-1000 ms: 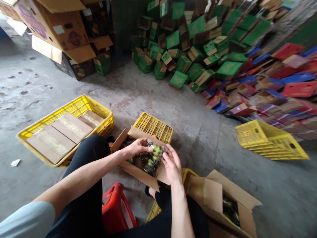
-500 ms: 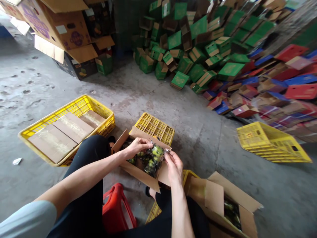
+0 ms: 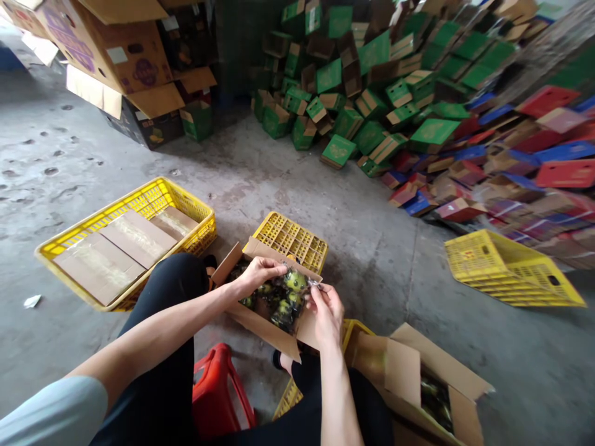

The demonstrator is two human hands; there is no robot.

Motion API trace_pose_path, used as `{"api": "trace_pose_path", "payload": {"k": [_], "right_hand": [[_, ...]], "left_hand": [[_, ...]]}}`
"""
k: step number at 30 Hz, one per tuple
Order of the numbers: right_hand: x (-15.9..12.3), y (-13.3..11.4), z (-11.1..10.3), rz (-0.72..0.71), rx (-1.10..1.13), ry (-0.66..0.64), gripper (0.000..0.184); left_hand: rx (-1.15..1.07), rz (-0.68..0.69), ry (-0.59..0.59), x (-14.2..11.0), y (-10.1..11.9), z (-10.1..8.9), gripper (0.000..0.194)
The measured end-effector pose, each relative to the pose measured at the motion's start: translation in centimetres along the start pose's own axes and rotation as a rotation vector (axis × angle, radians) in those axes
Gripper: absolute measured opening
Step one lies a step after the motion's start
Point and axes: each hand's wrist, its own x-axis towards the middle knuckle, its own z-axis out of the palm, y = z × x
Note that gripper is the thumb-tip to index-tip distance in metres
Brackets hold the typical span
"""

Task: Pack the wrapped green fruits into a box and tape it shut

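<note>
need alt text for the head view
A person's left hand and right hand hold plastic-wrapped green produce at an open cardboard box. A yellow crate of taped boxes sits to the left; colourful cartons lie heaped beyond.

Grey floor (image 3: 362, 248) (partly pitted), yellow crates (image 3: 198, 230), red stool (image 3: 211, 387), white scrap (image 3: 32, 301)

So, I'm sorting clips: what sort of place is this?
Probably a produce packing area: heaped green cardboard boxes, a yellow plastic crate holding taped brown cartons, and an open brown cardboard box containing green produce in clear plastic.
</note>
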Motion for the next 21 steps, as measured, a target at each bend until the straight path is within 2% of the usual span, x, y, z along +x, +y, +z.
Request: {"api": "trace_pose_path", "payload": {"k": [4, 7, 10, 12, 14, 16, 21], "right_hand": [[-0.17, -0.09, 0.07, -0.002, 0.072, -0.02, 0.037], [-0.21, -0.14, 0.02, -0.031, 0.092, -0.018, 0.036], [-0.15, -0.16, -0.04, -0.08, 0.081, 0.002, 0.033], [-0.11, -0.15, -0.07, -0.109, 0.069, 0.008, 0.031], [-0.12, -0.11, -0.13, -0.126, 0.05, -0.001, 0.029], [-0.19, -0.05, -0.21, -0.144, 0.02, -0.03, 0.026], [-0.35, -0.01, -0.34, -0.278, -0.089, -0.096, 0.018]], "left_hand": [[-0.017, 0.015, -0.049, -0.24, 0.17, -0.09, 0.057], [-0.056, -0.03, -0.097, -0.28, 0.09, -0.23, 0.054], [-0.119, -0.125, -0.101, -0.1, -0.13, -0.4, 0.064], [-0.186, -0.236, -0.094, 0.1, -0.27, -0.47, 0.072], [-0.247, -0.35, -0.098, 0.29, -0.35, -0.51, 0.072], [-0.28, -0.409, -0.11, 0.4, -0.34, -0.53, 0.07], [-0.246, -0.352, -0.158, 0.28, -0.19, -0.7, 0.063]]}}
